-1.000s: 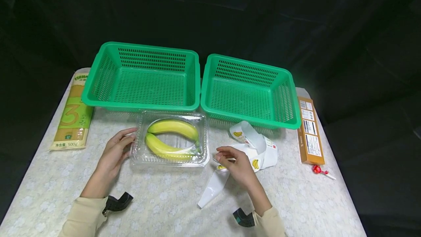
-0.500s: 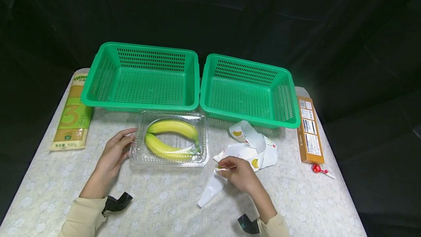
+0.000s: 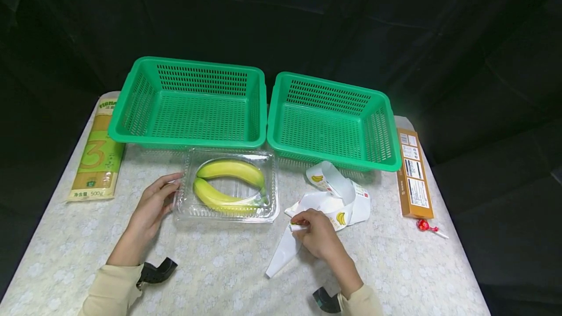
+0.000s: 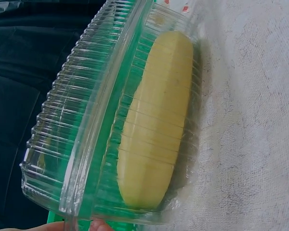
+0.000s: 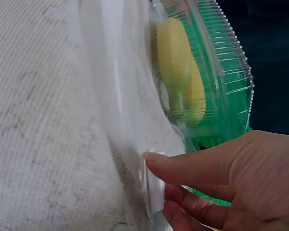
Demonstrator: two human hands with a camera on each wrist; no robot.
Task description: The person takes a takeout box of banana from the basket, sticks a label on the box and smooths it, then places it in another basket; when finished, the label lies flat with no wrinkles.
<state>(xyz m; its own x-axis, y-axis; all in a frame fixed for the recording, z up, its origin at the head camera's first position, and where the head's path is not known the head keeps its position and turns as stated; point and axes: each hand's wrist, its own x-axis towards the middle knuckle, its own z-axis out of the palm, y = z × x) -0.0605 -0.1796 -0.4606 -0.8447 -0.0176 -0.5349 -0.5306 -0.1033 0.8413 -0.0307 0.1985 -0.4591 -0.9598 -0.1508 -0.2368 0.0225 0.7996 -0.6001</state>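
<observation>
Two bananas [image 3: 230, 169] lie inside a closed clear plastic clamshell container [image 3: 271, 211] in front of the green baskets. At the container's left side, my left hand [image 3: 151, 204] holds its edge; in the left wrist view, fingertips [image 4: 100, 225] show on either side of the rim. A white strip of banana-print sticker labels [image 3: 283, 252] lies loosely looped to the right of the container. Between thumb and fingers, my right hand [image 3: 320, 233] pinches a small white piece [image 5: 156, 190] of this strip. Part of the strip is hidden under that hand.
Two green plastic baskets [image 3: 199, 144] [image 3: 333, 159] stand side by side at the back. A yellow-green noodle packet [image 3: 96, 160] lies far left. On the right are an orange-brown box [image 3: 414, 174] and a red lollipop [image 3: 423, 225], near the table's edge.
My right hand has moved down and slightly toward me along the label strip, and a white piece now shows pinched in its fingers. The left hand and container have stayed put.
</observation>
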